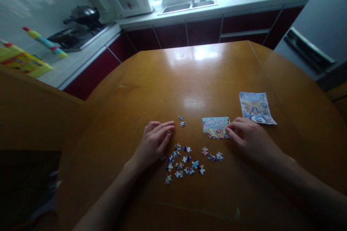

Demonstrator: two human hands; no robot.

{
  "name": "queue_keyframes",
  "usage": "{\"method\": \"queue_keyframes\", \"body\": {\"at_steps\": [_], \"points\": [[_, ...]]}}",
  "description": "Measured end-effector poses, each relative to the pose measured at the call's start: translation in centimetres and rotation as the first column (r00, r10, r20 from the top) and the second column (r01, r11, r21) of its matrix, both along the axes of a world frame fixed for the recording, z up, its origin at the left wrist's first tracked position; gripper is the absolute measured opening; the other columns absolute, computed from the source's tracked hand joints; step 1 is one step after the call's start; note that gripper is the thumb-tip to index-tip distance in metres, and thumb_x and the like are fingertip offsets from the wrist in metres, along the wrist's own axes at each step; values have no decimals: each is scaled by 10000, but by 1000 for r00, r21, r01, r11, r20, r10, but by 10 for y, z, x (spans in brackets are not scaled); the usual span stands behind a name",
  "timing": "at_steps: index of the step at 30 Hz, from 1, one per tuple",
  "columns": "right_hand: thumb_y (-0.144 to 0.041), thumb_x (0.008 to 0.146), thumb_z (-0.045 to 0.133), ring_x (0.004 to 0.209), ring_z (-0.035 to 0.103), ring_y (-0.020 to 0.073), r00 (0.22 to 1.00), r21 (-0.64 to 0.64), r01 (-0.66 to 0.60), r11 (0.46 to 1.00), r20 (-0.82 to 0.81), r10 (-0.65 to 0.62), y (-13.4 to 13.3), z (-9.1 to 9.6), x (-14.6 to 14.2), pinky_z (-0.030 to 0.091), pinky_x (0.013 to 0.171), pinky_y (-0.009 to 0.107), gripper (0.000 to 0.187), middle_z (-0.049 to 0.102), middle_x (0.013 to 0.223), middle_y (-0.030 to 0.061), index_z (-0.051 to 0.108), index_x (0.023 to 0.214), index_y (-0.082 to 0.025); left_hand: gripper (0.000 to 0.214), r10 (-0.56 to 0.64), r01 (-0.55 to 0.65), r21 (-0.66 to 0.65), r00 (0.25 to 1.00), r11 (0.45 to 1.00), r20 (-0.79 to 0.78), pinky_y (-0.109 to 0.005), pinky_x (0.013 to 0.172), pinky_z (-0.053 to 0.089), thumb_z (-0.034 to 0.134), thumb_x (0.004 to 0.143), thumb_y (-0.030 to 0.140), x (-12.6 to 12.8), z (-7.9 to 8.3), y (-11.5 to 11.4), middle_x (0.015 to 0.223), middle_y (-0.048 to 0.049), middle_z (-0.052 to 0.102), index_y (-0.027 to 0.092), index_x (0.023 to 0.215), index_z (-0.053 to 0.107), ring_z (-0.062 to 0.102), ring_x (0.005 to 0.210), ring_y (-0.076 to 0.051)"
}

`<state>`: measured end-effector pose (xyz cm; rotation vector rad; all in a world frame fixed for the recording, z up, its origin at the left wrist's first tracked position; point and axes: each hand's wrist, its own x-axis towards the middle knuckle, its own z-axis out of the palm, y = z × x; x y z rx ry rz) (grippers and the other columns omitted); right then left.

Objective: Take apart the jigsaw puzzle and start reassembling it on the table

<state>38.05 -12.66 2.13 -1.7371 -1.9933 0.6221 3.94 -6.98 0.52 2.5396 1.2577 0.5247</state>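
Observation:
A partly assembled jigsaw puzzle (pixel 216 126) lies flat on the wooden table, its upper edge straight and its lower edge jagged. At its right edge my right hand (pixel 245 133) pinches a jigsaw piece, mostly hidden by thumb and fingertips. My left hand (pixel 155 139) rests to the left of the puzzle, fingers stretched out and slightly spread. A few pieces show partly beneath its fingers. Two loose jigsaw pieces (pixel 182 124) sit just right of its fingertips. Nearer to me, several scattered pieces (pixel 186 159) lie between the hands, with a small group (pixel 211 157) below the puzzle.
A creased picture sheet (pixel 256 106) lies beyond my right hand on the table (pixel 173 79). Past the table are a counter with a sink (pixel 177 8), a microwave (pixel 132 0) and a stove with a pan (pixel 85 15). A fridge (pixel 320 21) stands at the right.

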Motion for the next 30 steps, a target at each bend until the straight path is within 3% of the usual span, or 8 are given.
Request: {"method": "queue_keyframes", "body": {"at_steps": [7,13,16,19,22,30], "points": [[-299,958,494,793,581,201,1000,11,4,1000,-21,-4,-1,1,1,454,746,361,262,637,848,72,647,771,-198,391,-97,100,31,991,994,-93,-473,959,430,506,991,234,23,-3,-6,1383,-60,593,256,1380,543,480,1085,-265],[-303,954,501,823,591,213,999,36,8,999,-44,-6,-1,3,2,458,765,370,255,644,864,74,669,793,-200,257,-175,175,21,984,984,21,-409,866,482,543,976,211,34,-4,-9,1128,-67,679,252,1204,656,509,986,-238],[-304,951,505,820,593,213,999,45,11,999,-52,-9,-1,4,3,460,756,368,251,643,860,75,673,796,-199,237,-140,141,-5,984,990,114,-373,822,495,562,970,204,36,-5,-3,1040,-64,683,239,1185,655,520,945,-220],[-309,949,510,817,591,211,998,56,12,998,-64,-9,0,3,4,462,761,370,248,646,857,74,677,801,-201,241,-114,119,-30,985,992,129,-379,846,498,630,929,207,38,-5,5,1072,-56,686,235,1167,657,522,981,-224],[-305,947,516,820,592,209,997,67,14,998,-78,-9,1,3,5,462,769,369,237,649,858,73,673,802,-202,230,-178,187,-69,976,980,123,-376,850,502,652,908,208,44,-5,11,1096,-42,697,241,1135,668,530,976,-219],[-289,942,533,830,595,208,996,73,30,997,-92,-23,2,5,6,468,783,368,214,648,867,77,681,814,-202,134,-167,183,-81,971,980,169,-358,794,500,720,846,226,63,-4,15,945,-22,719,233,975,684,553,906,-211]]}}
